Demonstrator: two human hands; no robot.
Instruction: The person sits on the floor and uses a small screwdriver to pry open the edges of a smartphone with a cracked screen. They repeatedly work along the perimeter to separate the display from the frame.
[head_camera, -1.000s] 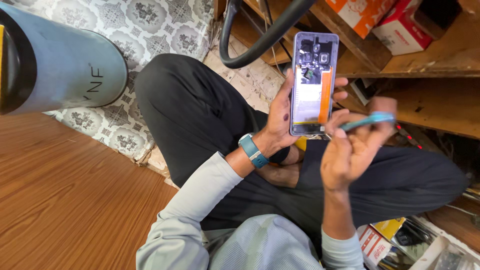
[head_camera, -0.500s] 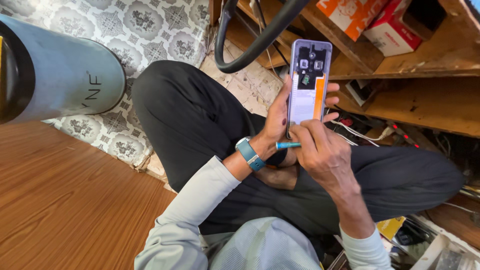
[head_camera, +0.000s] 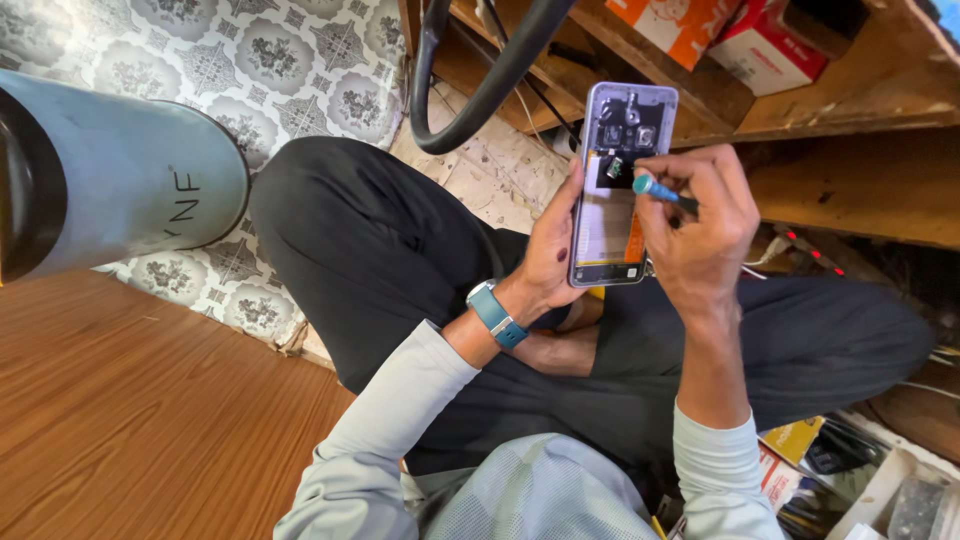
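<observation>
My left hand (head_camera: 553, 250) grips an opened phone (head_camera: 612, 225) from its left side, holding it upright with the bare inner parts facing me. A blue-handled tool (head_camera: 655, 188) is pinched in my right hand (head_camera: 700, 225), and its tip sits on the upper part of the phone, near the small dark components. That hand covers the phone's right edge. A blue watch (head_camera: 496, 313) is on my left wrist. I sit cross-legged in dark trousers (head_camera: 380, 240) beneath both hands.
A large grey-blue cylinder (head_camera: 120, 190) lies at the left on patterned floor covering (head_camera: 270, 70). A wooden board (head_camera: 130, 420) fills the lower left. Wooden shelves (head_camera: 860, 100) with red and orange boxes (head_camera: 730, 30) stand ahead, crossed by a thick black hose (head_camera: 490, 90). Clutter lies at lower right.
My right hand has risen from the phone's lower edge to its upper part, bringing the blue tool's tip onto the components. The left hand keeps holding the phone.
</observation>
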